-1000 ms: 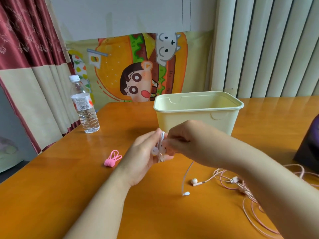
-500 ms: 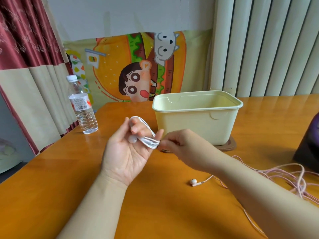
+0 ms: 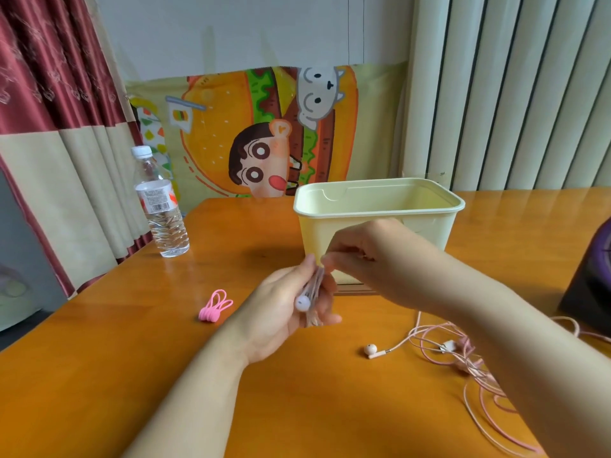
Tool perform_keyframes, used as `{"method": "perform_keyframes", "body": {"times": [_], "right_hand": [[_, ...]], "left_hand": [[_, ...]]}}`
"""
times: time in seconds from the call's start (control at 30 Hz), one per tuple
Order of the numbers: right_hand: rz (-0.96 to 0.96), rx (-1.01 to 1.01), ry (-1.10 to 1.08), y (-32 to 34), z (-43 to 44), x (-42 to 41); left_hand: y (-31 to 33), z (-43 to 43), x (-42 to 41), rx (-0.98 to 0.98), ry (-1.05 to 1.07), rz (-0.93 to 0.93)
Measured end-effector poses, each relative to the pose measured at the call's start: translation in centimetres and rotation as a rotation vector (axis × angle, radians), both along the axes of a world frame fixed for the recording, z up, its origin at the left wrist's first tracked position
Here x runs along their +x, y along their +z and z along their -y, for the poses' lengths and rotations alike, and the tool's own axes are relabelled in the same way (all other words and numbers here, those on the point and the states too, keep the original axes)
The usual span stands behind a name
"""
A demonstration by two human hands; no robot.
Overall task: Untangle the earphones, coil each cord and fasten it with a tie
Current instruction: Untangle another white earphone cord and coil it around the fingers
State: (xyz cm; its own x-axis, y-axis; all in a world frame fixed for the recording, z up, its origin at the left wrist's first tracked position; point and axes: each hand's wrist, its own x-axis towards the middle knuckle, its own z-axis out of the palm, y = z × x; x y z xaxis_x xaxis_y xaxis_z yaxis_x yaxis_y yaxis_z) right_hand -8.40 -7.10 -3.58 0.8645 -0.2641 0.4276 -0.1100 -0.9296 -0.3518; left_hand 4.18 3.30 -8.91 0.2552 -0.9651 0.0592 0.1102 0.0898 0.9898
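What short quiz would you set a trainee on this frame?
1. True or false: the bundle of pink loop ties lies on the orange wooden table, outside the pale yellow plastic tub.
2. The left hand holds: A) coiled white earphone cord, B) clear water bottle, C) purple box.
3. Fill in: the tangled pink earphones lie on the table by the ___ forearm.
Key: 1 true; 2 A; 3 right.
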Motion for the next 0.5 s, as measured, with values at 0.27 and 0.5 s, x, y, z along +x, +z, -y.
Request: {"method": "perform_keyframes", "body": {"times": [0.27,0.5], "right_hand": [[0.051,0.366,0.079,-1.8,0.5,0.9],[-0.135,0.69,0.186,-1.1,0.1,0.6]], "left_hand": [[0.4,-0.5,1.3,-0.074,-0.235,-0.379],[0.0,-0.5,2.4,-0.111,-0.405,-0.474]]}}
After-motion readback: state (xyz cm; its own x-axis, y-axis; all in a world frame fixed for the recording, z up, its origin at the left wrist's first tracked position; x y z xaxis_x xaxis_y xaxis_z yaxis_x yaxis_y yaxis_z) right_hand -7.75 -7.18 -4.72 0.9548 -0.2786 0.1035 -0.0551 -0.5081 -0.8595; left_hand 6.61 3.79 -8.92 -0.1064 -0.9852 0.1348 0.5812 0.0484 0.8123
